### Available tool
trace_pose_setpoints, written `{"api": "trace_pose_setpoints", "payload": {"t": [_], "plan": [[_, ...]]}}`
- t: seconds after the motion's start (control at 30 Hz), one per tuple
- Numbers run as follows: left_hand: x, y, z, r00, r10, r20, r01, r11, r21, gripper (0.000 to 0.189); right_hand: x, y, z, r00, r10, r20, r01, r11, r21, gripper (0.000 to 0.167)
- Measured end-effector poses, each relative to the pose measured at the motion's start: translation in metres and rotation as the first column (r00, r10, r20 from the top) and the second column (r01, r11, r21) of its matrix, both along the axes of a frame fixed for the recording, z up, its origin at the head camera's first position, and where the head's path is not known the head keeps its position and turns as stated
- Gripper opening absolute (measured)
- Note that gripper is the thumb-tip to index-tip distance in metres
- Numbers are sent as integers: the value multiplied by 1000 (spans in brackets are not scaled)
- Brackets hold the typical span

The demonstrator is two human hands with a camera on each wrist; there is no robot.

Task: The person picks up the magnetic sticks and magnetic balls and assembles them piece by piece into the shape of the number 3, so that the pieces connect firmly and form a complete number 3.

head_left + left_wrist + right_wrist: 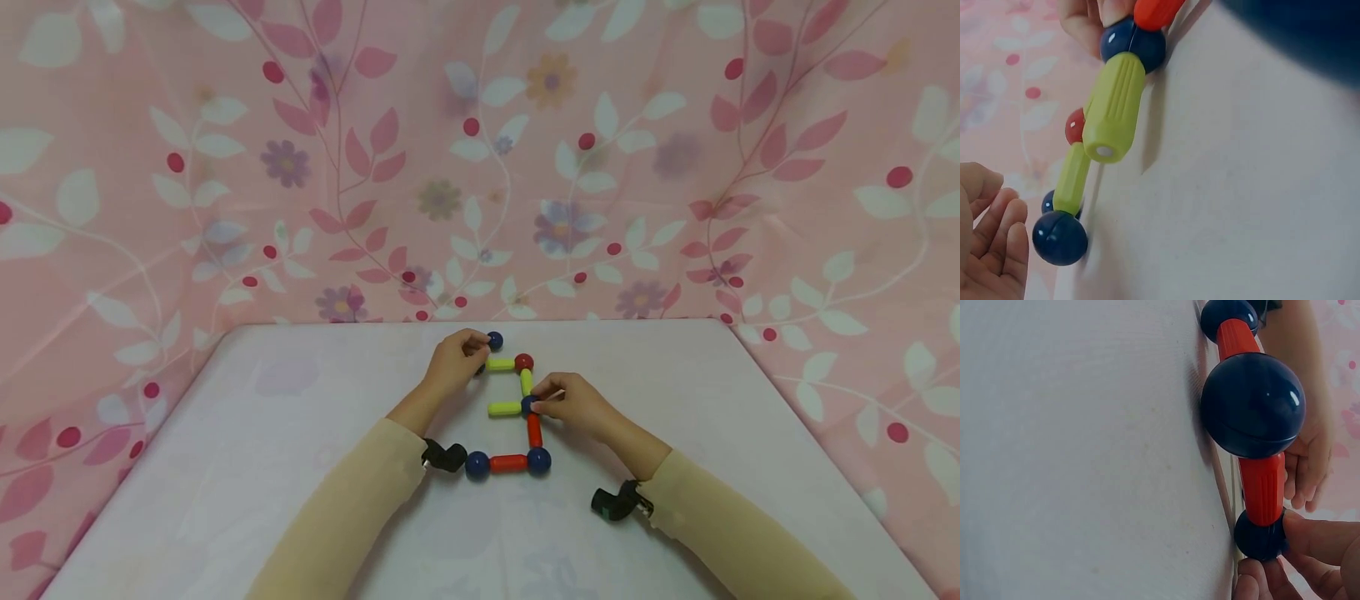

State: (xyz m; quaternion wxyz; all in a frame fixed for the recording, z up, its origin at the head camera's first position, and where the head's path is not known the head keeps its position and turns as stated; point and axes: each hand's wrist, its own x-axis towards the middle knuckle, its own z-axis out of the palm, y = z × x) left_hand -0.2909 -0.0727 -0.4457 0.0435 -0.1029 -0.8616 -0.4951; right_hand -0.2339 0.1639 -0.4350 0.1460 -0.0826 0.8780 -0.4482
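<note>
My right hand point(576, 407) pinches a dark blue ball point(1260, 535) between thumb and fingers. From that ball a red stick point(1263, 490) runs toward me, a lime stick point(505, 409) points left with its far end bare, and another lime stick point(527, 382) leads back to a red ball point(524, 362). A further lime stick point(1072, 178) extends left from the red ball to a blue ball point(1060, 237). Beside that end my left hand point(454, 365) hovers with loosely bent fingers point(1017, 250), apart from the ball. A separate-looking blue ball point(494, 340) sits just behind.
Nearest me, a blue corner ball point(538, 461) joins a red stick point(509, 463) that ends at another blue ball point(477, 465), close to the left wrist camera point(447, 457). Everything lies on a white-covered table point(262, 500); a pink floral curtain point(420, 167) hangs behind.
</note>
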Motion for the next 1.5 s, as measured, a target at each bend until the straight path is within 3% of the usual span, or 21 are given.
{"api": "trace_pose_setpoints", "payload": {"t": [0.17,0.3,0.47,0.73,1.0,1.27,1.5], "plan": [[-10,4,-3,998,52,27,-53,998,35,26,0,0,-1,1000,-9,10,9,1000,-2,16],[-18,9,-4,991,97,87,-99,995,19,35,-1,0,-3,1000,-11,7,11,1000,-1,16],[-27,14,-5,983,94,158,-94,996,-9,49,-1,-1,-2,1000,-17,3,17,1000,-3,15],[-34,18,-14,971,129,201,-123,991,-42,53,1,-4,-2,1000,-14,9,14,1000,-4,14],[-35,23,-15,975,141,173,-131,989,-69,49,3,-2,1,1000,-21,-6,21,1000,5,13],[-32,32,-11,967,214,141,-198,973,-117,39,5,-1,1,1000,-16,-1,16,1000,-18,14],[-29,34,-7,956,243,164,-235,970,-67,39,4,-1,1,1000,-11,-6,10,1000,-23,15]]}}
